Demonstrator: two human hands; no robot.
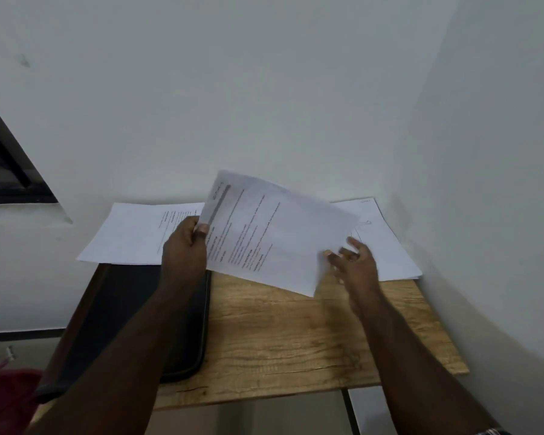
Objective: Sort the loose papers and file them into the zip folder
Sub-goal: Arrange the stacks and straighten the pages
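My left hand (187, 246) pinches the left edge of a printed sheet (274, 237) and holds it tilted above the wooden table (289, 334). My right hand (355, 262) is at the sheet's right edge with fingers spread and blurred; whether it touches the paper is unclear. A second printed sheet (135, 233) lies flat at the back left, overhanging the table edge. More white paper (387, 243) lies at the back right against the wall. A black zip folder (132, 321) lies flat on the table's left side, partly under my left forearm.
White walls close in behind and to the right of the small table. A dark window frame (10, 171) is at the left. Something red (4, 400) sits low at the bottom left beside the table.
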